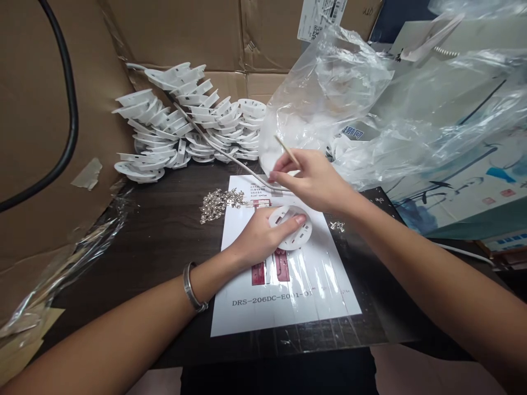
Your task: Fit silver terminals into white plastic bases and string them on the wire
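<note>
My left hand grips a round white plastic disc with slots cut in it, the thumb lying across its face. Just above the disc, my right hand is closed, with a thin pale stick slanting up out of it; the stick's lower end is hidden by the hand. Whether its fingertips also pinch a small part, I cannot tell. Under both hands lies a printed sheet with red pictures. A heap of small metal clips sits left of the disc, and a few loose metal pieces lie to the right.
Stacked white plastic discs stand at the back left, with a grey cable running across them. A clear plastic bag fills the back right. Cardboard walls enclose the dark table, and a black cable hangs at left.
</note>
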Available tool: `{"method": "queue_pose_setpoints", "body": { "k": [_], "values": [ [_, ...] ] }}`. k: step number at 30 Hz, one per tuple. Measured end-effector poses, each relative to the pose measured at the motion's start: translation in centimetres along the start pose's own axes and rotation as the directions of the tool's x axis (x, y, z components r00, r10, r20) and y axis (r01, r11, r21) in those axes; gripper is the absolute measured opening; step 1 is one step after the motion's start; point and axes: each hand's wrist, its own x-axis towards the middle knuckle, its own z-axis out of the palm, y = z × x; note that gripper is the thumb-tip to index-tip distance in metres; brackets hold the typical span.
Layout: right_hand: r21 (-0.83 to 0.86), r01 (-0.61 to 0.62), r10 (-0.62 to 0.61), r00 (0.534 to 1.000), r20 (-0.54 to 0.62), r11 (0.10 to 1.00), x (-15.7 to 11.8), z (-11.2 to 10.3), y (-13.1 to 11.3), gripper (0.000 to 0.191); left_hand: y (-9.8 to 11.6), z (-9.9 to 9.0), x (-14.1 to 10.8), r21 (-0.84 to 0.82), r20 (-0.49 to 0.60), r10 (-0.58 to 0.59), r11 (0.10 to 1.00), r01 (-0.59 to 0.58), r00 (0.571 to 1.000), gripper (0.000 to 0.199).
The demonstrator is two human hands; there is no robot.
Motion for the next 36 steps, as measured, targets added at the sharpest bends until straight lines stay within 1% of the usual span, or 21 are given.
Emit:
{"method": "queue_pose_setpoints", "body": {
  "k": [2, 4, 6, 7, 9, 11, 14, 17, 21, 26, 29, 33, 36],
  "values": [
    [0.072, -0.055, 0.061, 0.994, -0.086, 0.996, -1.9, -0.9, 0.5, 0.008, -0.1, 0.0, 0.0, -0.015, -0.01, 0.002, 1.0, -0.002, 1.0, 0.028],
    [0.111, -0.104, 0.123, 0.976, -0.182, 0.988, -3.6, -1.4, 1.3, 0.011, -0.2, -0.1, 0.0, -0.027, -0.012, -0.008, 1.0, 0.008, 1.0, 0.031],
    [0.109, -0.154, 0.177, 0.952, -0.251, 0.982, -5.0, -1.7, 1.8, 0.011, -0.4, -0.1, 0.0, -0.04, -0.023, -0.017, 0.999, 0.016, 1.0, 0.033],
    [0.083, -0.165, 0.182, 0.946, -0.268, 0.983, -5.5, -1.7, 1.9, 0.009, -0.5, -0.1, 0.1, -0.047, -0.032, -0.018, 0.999, 0.016, 0.999, 0.033],
    [0.024, -0.16, 0.161, 0.955, -0.251, 0.987, -6.3, -1.9, 1.9, 0.007, -0.6, -0.1, 0.1, -0.058, -0.059, -0.011, 0.998, 0.007, 0.998, 0.032],
    [-0.024, -0.129, 0.121, 0.969, -0.215, 0.991, -6.7, -2.0, 1.7, 0.011, -0.5, -0.1, 0.2, -0.067, -0.084, 0.003, 0.998, -0.009, 0.996, 0.03],
    [-0.069, -0.098, 0.084, 0.979, -0.187, 0.993, -6.9, -2.0, 1.7, 0.013, -0.4, -0.1, 0.3, -0.075, -0.123, 0.002, 0.997, -0.011, 0.992, 0.028],
    [-0.086, -0.094, 0.077, 0.981, -0.179, 0.992, -6.9, -1.9, 1.8, 0.012, -0.2, 0.0, 0.3, -0.079, -0.145, -0.008, 0.997, -0.003, 0.989, 0.028],
    [-0.107, -0.042, 0.024, 0.987, -0.159, 0.993, -7.1, -1.7, 1.7, 0.013, -0.1, 0.2, 0.3, -0.016, -0.144, -0.026, 1.0, 0.024, 0.989, 0.027],
    [-0.118, 0.007, -0.021, 0.993, -0.12, 0.993, -7.2, -1.1, 1.3, 0.01, -0.2, 0.2, 0.3, 0.028, -0.176, -0.003, 1.0, 0.008, 0.984, 0.026],
    [-0.108, 0.0, -0.015, 0.99, -0.138, 0.994, -7.2, -0.8, 1.3, 0.009, -0.2, 0.2, 0.3, 0.013, -0.18, -0.009, 1.0, 0.011, 0.984, 0.028],
    [-0.078, -0.02, 0.005, 0.981, -0.194, 0.997, -7.3, -1.1, 1.4, 0.009, -0.1, 0.3, 0.4, -0.014, -0.196, -0.041, 0.999, 0.039, 0.98, 0.026],
    [-0.053, -0.036, 0.023, 0.975, -0.223, 0.998, -7.3, -1.3, 1.6, 0.014, 0.0, 0.4, 0.3, -0.018, -0.189, -0.061, 0.998, 0.059, 0.98, 0.027]
  ]
}}
